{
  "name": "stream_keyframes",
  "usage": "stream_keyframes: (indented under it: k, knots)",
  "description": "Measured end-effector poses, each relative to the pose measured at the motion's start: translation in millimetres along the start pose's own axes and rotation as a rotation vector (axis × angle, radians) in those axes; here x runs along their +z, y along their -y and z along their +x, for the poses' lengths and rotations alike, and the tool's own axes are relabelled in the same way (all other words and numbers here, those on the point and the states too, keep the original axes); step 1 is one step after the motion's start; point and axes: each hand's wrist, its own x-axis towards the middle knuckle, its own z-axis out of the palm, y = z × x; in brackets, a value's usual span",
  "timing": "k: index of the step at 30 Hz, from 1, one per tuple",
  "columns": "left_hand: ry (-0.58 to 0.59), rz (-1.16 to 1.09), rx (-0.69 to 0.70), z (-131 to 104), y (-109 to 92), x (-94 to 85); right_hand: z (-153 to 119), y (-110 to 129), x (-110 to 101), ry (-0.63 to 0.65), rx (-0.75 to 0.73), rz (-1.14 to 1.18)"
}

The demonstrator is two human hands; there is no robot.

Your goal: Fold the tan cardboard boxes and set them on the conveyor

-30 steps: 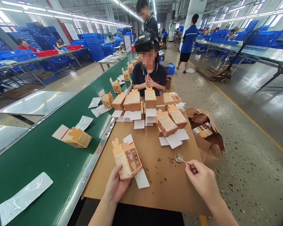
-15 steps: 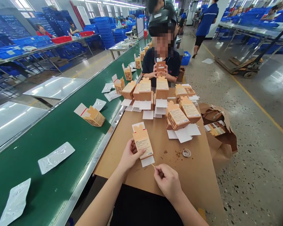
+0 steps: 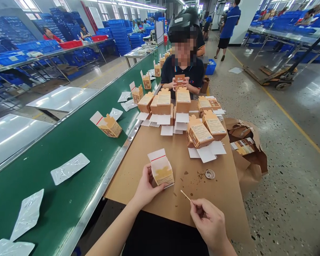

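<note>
Brown, cream and white: small open carton point(image 3: 163, 175) in the grasp of the left hand point(image 3: 146, 186), over the near part of a brown-covered table point(image 3: 138, 156). Left fingers partly open, curled to the carton's width; thumb along its lower near edge, other fingertips against its left side. White flap with red stripe raised at the top, clear of the fingers. To the right, thin cotton swab point(image 3: 186, 195) pinched between nearly closed thumb and forefinger of the right hand point(image 3: 208, 217), tip angled towards the carton but apart from it. Beyond the right hand, small clear round dish point(image 3: 209, 174) just beside dark specks point(image 3: 201, 175). Further off, grouped cartons point(image 3: 162, 101) with white flaps; behind them, seated person point(image 3: 182, 67) with a brown box point(image 3: 179, 79) in both hands. Along the left, green conveyor point(image 3: 77, 192) bearing silvery packets point(image 3: 70, 169) and open cartons.
</note>
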Motion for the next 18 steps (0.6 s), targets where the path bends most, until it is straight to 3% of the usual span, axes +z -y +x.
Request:
stream_keyframes:
  k: [5, 12, 15, 18]
  knots:
    - [-0.006, 0.223, 0.052, -15, 5, -0.2, -7, 5, -21, -0.059, 0.045, 0.004]
    - [-0.043, 0.338, 0.099, -10, 7, 6.9, -14, -1, -14, -0.039, 0.079, 0.065]
    - [-0.214, 0.403, 0.103, -5, 2, -16.1, -22, -10, -8, -0.063, 0.157, 0.104]
    - [-0.503, 0.444, 0.049, -13, -6, -70.9, -27, -16, -4, -0.136, 0.257, 0.113]
